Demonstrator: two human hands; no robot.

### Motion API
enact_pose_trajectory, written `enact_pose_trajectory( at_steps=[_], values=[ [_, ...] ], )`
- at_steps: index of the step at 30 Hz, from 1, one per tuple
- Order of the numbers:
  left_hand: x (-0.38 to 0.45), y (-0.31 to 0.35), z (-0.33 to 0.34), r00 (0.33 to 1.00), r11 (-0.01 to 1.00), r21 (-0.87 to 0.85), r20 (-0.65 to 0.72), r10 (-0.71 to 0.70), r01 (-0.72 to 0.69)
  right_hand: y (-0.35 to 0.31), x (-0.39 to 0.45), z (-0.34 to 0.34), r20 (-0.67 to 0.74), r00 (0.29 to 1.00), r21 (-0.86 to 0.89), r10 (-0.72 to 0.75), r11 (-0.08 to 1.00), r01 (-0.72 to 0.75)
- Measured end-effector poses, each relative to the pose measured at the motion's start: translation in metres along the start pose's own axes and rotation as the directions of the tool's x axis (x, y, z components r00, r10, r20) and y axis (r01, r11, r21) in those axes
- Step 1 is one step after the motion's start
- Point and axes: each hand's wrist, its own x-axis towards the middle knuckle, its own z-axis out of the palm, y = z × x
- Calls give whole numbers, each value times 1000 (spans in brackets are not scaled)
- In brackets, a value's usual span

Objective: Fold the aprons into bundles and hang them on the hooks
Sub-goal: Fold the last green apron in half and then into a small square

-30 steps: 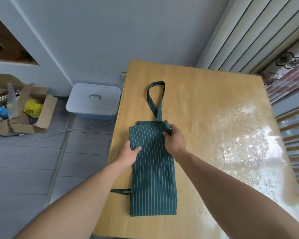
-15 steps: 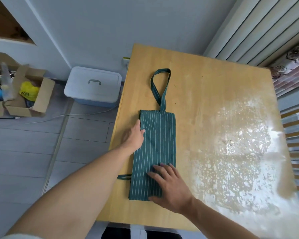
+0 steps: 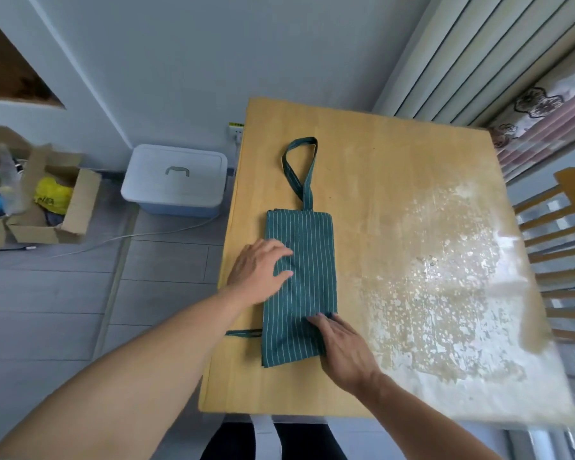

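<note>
Green striped apron point(image 3: 301, 280): lies folded into a long narrow strip on the wooden table point(image 3: 379, 180), near its left edge.
Neck loop point(image 3: 299, 167): extends flat from the far end of the strip, away from the person.
Tie strap point(image 3: 244, 333): a short length protrudes from the strip's left side, near the near end.
Step in hand: judged to be pressing the lengthwise fold flat; the strip is not yet a bundle.
Left hand point(image 3: 258, 272): fingers extended and relaxed, resting on the strip's left edge at mid-length. Nothing is grasped.
Right hand point(image 3: 341, 348): fingers laid on the strip's right edge near the near end. The fingertips may tuck under the cloth edge; this cannot be confirmed. No clear grasp is visible.
Next move, judged: take the near end and fold or roll it toward the neck loop, keeping the loop free for hanging.
Caution: tuck in the loose tie strap first.
Hooks: not in view.
</note>
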Motion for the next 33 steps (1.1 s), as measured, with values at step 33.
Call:
enact_pose_trajectory(
  at_steps=[33],
  values=[
    [-10,-6,16,855,630,-578,332,-400,519,16,68,-35,231,748,598,622,516,-614]
  ],
)
